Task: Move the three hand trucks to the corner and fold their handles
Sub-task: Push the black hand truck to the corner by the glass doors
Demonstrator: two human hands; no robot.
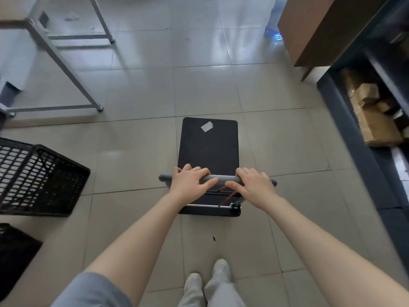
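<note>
One hand truck (pixel 208 149) stands on the tiled floor in front of me, with a black flat deck and a white sticker near its far edge. Its grey handle bar (pixel 223 178) is upright and runs crosswise at the near end. My left hand (pixel 190 182) grips the left part of the bar, fingers over the top and thumb along the near side. The right part of the bar is gripped by my right hand (pixel 254 187) in the same way. A red cord hangs under the handle. No other hand truck shows.
A black lattice crate (pixel 37 180) sits on the floor at the left, a metal table frame (pixel 66 69) beyond it. A dark shelf unit (pixel 363 134) with cardboard boxes (pixel 374 120) lines the right side; a brown cabinet (pixel 314 34) stands far right. My feet (pixel 208 282) are below.
</note>
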